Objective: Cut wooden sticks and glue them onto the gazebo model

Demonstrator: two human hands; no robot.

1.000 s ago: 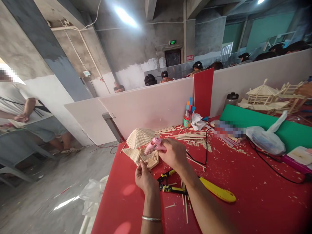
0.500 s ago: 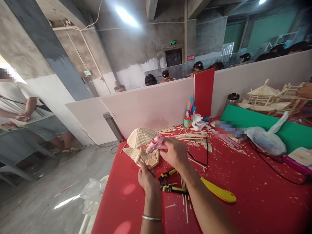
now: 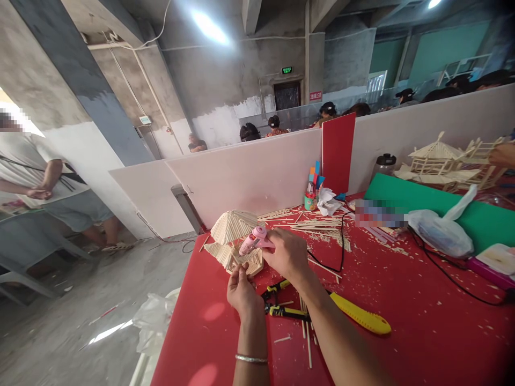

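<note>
My right hand (image 3: 287, 254) is wrapped round a pink hot glue gun (image 3: 257, 240), its nozzle tilted down to the left over a small pavilion model of pale wooden sticks. The model's upper roof (image 3: 231, 228) sits behind the gun, with a lower roof panel (image 3: 217, 254) at the left and a base (image 3: 255, 266) at the front. At the model's front edge my left hand (image 3: 244, 292) is closed in a pinch; what lies between its fingertips is too small to make out. Pliers with yellow-black handles (image 3: 287, 312) and a yellow-handled cutter (image 3: 360, 313) lie by my wrists.
Loose sticks (image 3: 317, 225) and shavings lie behind on the red table (image 3: 402, 354). A black cord (image 3: 341, 252) runs near the gun. Rightward are a plastic bag (image 3: 440, 230), a green board (image 3: 402, 195) and another stick model (image 3: 436, 155). A white partition (image 3: 249, 171) stands behind.
The glue gun has shifted slightly left and down with my right hand. My left fingertips have moved up a little at the model's front.
</note>
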